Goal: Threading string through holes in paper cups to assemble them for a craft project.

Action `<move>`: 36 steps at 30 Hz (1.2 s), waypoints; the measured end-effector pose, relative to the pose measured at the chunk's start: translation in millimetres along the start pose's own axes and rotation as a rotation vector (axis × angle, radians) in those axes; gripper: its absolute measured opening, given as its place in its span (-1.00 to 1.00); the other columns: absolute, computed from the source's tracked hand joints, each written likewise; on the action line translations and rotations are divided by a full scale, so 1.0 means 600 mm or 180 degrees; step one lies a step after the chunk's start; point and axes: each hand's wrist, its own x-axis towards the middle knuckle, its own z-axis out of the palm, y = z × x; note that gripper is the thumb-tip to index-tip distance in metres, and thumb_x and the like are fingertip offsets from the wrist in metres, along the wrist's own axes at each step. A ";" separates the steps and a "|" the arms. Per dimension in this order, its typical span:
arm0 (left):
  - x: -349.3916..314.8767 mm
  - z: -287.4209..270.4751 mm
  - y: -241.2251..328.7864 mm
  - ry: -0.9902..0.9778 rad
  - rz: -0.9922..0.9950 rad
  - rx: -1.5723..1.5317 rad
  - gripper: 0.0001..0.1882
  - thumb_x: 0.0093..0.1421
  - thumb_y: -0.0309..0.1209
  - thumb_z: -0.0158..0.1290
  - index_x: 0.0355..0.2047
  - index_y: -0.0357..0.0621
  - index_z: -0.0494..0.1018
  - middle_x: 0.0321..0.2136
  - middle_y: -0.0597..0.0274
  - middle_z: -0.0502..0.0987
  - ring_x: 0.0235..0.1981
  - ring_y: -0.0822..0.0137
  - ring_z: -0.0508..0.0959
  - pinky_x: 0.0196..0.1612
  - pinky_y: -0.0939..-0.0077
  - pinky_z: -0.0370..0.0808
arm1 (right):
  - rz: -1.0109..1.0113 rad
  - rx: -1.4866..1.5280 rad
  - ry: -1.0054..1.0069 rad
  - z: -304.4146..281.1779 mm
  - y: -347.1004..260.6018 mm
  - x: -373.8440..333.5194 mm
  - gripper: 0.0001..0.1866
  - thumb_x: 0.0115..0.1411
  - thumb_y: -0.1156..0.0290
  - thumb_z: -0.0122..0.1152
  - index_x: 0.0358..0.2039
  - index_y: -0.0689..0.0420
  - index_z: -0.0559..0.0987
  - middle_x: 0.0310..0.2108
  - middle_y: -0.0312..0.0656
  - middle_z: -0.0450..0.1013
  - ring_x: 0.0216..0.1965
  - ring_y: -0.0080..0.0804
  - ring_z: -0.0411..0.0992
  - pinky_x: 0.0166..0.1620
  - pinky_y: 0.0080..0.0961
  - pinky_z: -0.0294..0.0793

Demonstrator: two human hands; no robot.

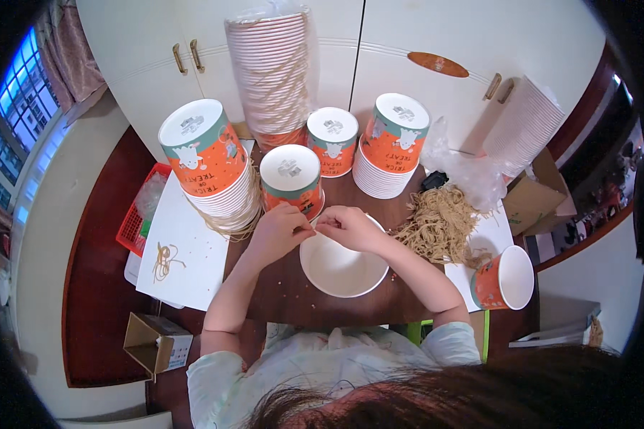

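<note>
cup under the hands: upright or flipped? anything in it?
Upright, looks empty. The white cup shows its open mouth and bare white inside; both hands, left hand and right hand, meet at its far rim.

Both forearms bare, entering from the lower edge and angling up toward the middle — they converge so the hands meet. Left hand [277,230] sits knuckles up, fingers curled inward, tips drawn together toward the thumb. Right hand [348,227] is level with it, also knuckles up, fingers bent and pinched toward the left hand's tips. The two sets of fingertips are touching or just beside each other — which cannot be told. Left elbow bent and tucked low; right forearm runs in from the lower right, wrist fairly straight. Short pale sleeves at both upper arms.
</note>
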 end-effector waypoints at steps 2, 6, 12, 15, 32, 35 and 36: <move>-0.005 0.006 -0.007 0.0050 -0.0035 -0.0043 -0.85 -0.21 -0.45 0.20 -0.65 -0.21 0.44 -0.63 0.23 0.41 -0.53 0.25 0.41 -0.46 0.43 0.36 | 0.0540 0.0166 -0.0174 0.000 -0.011 0.004 -0.87 0.02 0.39 0.11 -0.47 0.18 0.51 -0.57 -0.14 0.43 -0.54 -0.36 0.41 -0.45 -0.50 0.35; -0.008 0.013 -0.011 -0.0035 -0.0478 -0.0434 -0.87 -0.12 -0.45 0.15 -0.56 -0.22 0.45 -0.60 0.24 0.42 -0.50 0.35 0.45 -0.40 0.51 0.40 | 0.0377 0.0091 -0.0013 0.007 0.004 0.003 -0.86 0.00 0.37 0.13 -0.49 0.18 0.52 -0.59 -0.15 0.43 -0.55 -0.32 0.41 -0.45 -0.48 0.36; -0.038 0.067 -0.056 0.0220 -0.1648 -0.2429 -0.83 0.09 -0.50 -0.05 -0.31 -0.29 0.45 -0.44 0.24 0.51 -0.37 0.51 0.47 -0.27 0.63 0.40 | 0.0174 -0.0650 0.0078 0.021 0.031 -0.002 -0.86 -0.07 0.37 0.13 -0.53 0.16 0.53 -0.55 -0.10 0.44 -0.49 -0.20 0.43 -0.39 -0.36 0.39; -0.051 0.082 -0.062 -0.0004 -0.1684 -0.2189 -0.79 0.12 -0.51 -0.10 -0.24 -0.29 0.44 -0.40 0.23 0.52 -0.36 0.53 0.46 -0.25 0.65 0.38 | 0.0162 -0.0744 0.0081 0.025 0.029 -0.001 -0.87 -0.08 0.38 0.12 -0.54 0.17 0.52 -0.53 -0.08 0.44 -0.47 -0.16 0.43 -0.37 -0.33 0.39; -0.055 0.085 -0.053 0.0080 -0.1495 -0.2071 -0.78 0.11 -0.53 -0.09 -0.23 -0.30 0.43 -0.38 0.25 0.52 -0.34 0.51 0.47 -0.24 0.63 0.39 | 0.0283 -0.0975 0.0149 0.028 0.023 0.004 -0.87 -0.09 0.36 0.12 -0.57 0.15 0.53 -0.52 -0.09 0.45 -0.48 -0.16 0.43 -0.37 -0.32 0.41; -0.056 0.083 -0.054 0.0083 -0.1377 -0.1762 -0.78 0.10 -0.53 -0.08 -0.24 -0.27 0.44 -0.41 0.24 0.53 -0.36 0.51 0.48 -0.25 0.62 0.40 | 0.0267 -0.1033 0.0128 0.030 0.024 0.005 -0.86 -0.08 0.35 0.12 -0.55 0.14 0.54 -0.53 -0.09 0.45 -0.48 -0.17 0.43 -0.37 -0.32 0.41; -0.056 0.081 -0.053 0.0084 -0.1379 -0.1762 -0.78 0.10 -0.53 -0.08 -0.24 -0.27 0.44 -0.41 0.24 0.53 -0.36 0.51 0.48 -0.25 0.62 0.40 | 0.0266 -0.1031 0.0126 0.031 0.023 0.005 -0.86 -0.08 0.35 0.12 -0.55 0.14 0.54 -0.53 -0.09 0.45 -0.48 -0.17 0.43 -0.37 -0.32 0.41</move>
